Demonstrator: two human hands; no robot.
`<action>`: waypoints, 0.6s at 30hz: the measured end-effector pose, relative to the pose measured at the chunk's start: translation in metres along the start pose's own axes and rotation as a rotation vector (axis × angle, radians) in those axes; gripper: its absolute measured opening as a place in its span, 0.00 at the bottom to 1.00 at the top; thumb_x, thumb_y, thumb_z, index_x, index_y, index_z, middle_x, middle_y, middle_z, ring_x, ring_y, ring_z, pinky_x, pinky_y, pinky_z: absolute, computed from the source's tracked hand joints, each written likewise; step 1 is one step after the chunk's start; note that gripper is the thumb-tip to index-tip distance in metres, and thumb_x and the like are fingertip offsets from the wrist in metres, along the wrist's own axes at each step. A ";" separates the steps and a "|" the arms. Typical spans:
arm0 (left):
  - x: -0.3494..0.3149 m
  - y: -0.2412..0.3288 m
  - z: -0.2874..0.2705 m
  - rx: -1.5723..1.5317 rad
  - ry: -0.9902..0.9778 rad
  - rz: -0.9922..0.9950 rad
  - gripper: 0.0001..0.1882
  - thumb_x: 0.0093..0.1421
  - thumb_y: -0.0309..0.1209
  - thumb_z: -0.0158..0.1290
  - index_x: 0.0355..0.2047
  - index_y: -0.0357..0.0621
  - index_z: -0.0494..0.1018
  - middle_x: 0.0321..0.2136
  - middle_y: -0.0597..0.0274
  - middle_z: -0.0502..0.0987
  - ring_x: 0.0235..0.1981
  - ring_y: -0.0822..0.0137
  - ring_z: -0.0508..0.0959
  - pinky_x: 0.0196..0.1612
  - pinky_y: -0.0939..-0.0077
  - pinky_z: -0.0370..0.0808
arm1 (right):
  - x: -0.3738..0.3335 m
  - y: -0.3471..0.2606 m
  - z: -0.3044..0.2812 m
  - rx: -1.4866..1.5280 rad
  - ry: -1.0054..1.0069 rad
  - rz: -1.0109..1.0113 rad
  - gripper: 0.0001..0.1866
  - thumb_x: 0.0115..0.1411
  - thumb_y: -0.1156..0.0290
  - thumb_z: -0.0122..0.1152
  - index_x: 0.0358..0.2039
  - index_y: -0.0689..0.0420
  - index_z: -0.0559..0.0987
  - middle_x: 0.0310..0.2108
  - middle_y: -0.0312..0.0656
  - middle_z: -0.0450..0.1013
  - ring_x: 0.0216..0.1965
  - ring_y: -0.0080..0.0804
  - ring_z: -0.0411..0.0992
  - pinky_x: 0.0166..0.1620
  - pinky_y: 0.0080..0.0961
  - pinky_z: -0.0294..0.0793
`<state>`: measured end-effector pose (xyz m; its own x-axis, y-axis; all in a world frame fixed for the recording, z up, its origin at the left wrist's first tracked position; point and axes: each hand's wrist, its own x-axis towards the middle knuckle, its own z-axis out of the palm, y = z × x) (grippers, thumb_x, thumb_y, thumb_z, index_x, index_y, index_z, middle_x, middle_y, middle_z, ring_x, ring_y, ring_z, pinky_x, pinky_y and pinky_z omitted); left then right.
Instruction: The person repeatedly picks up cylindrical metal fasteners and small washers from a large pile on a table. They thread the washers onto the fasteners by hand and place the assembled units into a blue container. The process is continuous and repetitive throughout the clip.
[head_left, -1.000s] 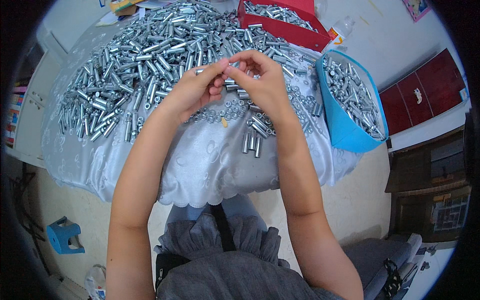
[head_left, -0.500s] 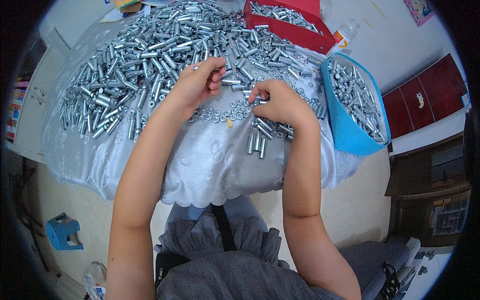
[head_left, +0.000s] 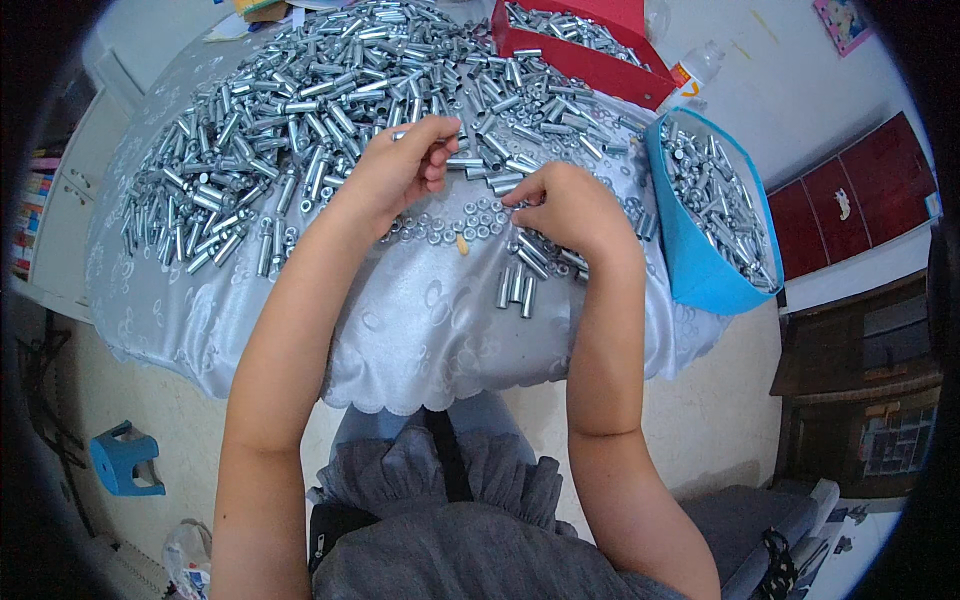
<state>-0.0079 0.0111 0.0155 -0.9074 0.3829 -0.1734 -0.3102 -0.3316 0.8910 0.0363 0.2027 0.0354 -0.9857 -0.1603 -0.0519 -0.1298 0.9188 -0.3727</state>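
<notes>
My left hand [head_left: 400, 172] is raised over the near edge of the heap, its fingers curled and the thumb laid against them. Whatever it may hold is hidden by the palm. To the right, my right hand [head_left: 568, 205] bends down to the table, thumb and forefinger close together beside the loose nuts; I cannot make out what is in them. Small metal nuts [head_left: 470, 222] lie in a loose band between the two hands. Below my right hand rest several short metal sleeves [head_left: 516, 285]. Beyond both hands spreads a large heap of silvery sleeve anchors [head_left: 330, 105].
A blue fabric bin [head_left: 700, 272] with metal parts stands at the right table edge. At the back is a red box [head_left: 590, 72] of similar parts, near a clear bottle [head_left: 698, 65]. A white satin cloth [head_left: 420, 345] covers the table. A blue stool [head_left: 127, 460] is on the floor.
My right thumb and forefinger have drawn closer together and shifted slightly. My left hand stays nearly in place, its fingers still curled. The heap looks the same.
</notes>
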 end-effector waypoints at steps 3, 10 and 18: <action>0.000 -0.001 -0.001 0.015 -0.007 0.009 0.12 0.55 0.37 0.50 0.20 0.45 0.66 0.13 0.74 0.61 0.15 0.80 0.60 0.21 0.84 0.59 | 0.002 0.001 0.001 0.068 -0.013 -0.008 0.09 0.40 0.70 0.62 0.27 0.50 0.81 0.25 0.44 0.75 0.31 0.38 0.74 0.36 0.30 0.71; -0.001 0.001 0.001 0.002 -0.002 0.000 0.11 0.55 0.37 0.50 0.21 0.44 0.66 0.13 0.74 0.61 0.16 0.79 0.60 0.21 0.84 0.59 | 0.005 0.005 0.004 0.104 0.005 -0.022 0.07 0.41 0.69 0.62 0.24 0.52 0.81 0.25 0.44 0.75 0.29 0.39 0.73 0.35 0.30 0.71; -0.001 0.000 0.003 0.007 0.005 -0.006 0.12 0.55 0.37 0.49 0.21 0.44 0.66 0.13 0.74 0.61 0.16 0.79 0.60 0.21 0.84 0.59 | 0.010 -0.001 0.009 0.179 0.179 -0.161 0.08 0.47 0.69 0.58 0.25 0.61 0.78 0.23 0.46 0.74 0.27 0.39 0.73 0.33 0.29 0.70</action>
<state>-0.0061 0.0129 0.0169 -0.9069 0.3804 -0.1812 -0.3139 -0.3229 0.8929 0.0280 0.1970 0.0266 -0.9592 -0.2186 0.1792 -0.2810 0.8059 -0.5212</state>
